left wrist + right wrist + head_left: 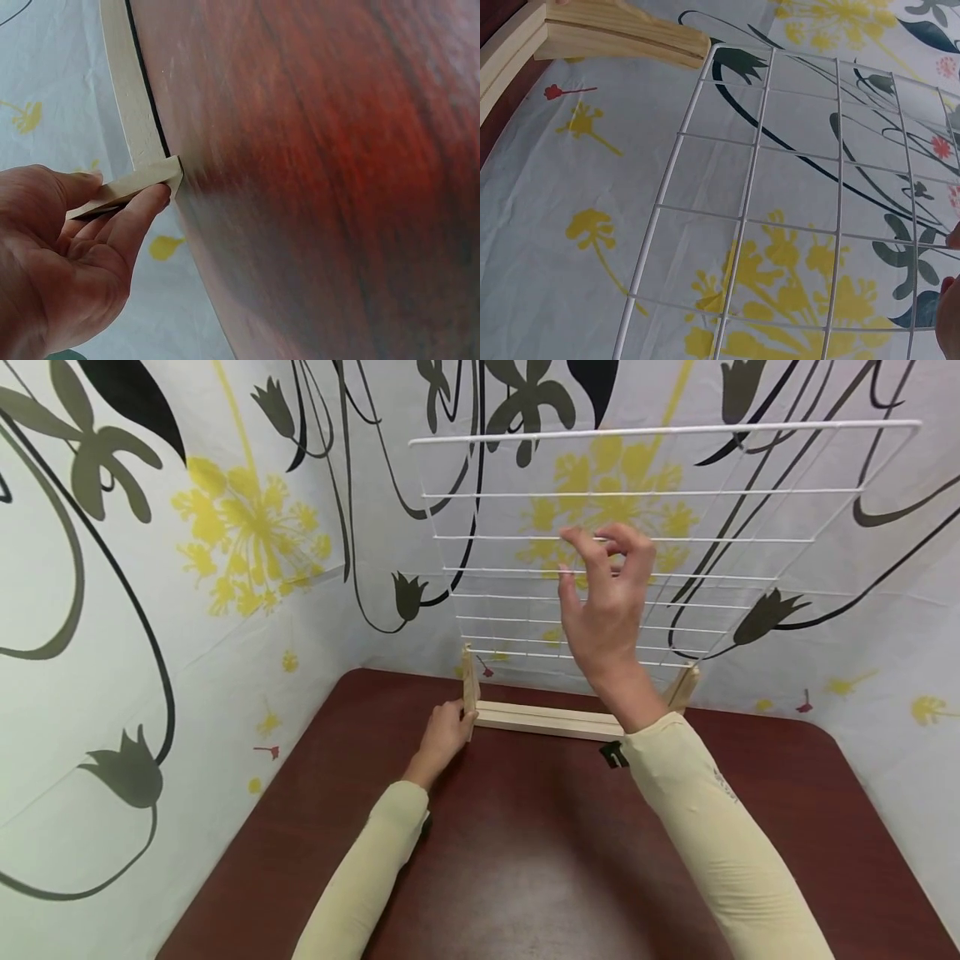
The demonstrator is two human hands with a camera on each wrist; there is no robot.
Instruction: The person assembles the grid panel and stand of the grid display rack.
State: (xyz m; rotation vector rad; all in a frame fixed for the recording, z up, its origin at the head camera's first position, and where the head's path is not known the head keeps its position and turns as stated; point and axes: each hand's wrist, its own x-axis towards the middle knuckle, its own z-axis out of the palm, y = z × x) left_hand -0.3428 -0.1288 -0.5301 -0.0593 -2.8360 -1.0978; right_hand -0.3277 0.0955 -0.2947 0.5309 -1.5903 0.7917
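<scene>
Pale yellow sleeves [727,835], two, above a dark red-brown desk [517,860].
Left hand [442,735]: pinches the left end of a light wooden stand [547,718], near the desk's far edge.
Right hand [609,618]: raised, fingers bent at the wires of a white grid [660,492]; grip cannot be told.
Grid: rising above the stand.
Backdrop [315,552]: white, flower-printed.

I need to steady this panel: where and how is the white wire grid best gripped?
Probably by the top rod of the white wire grid, near mid-length, coming from above with fingers curled over it. That rod looks thicker than the crosswires and is the free edge; the grid's lower corners lie at the wooden uprights.
</scene>
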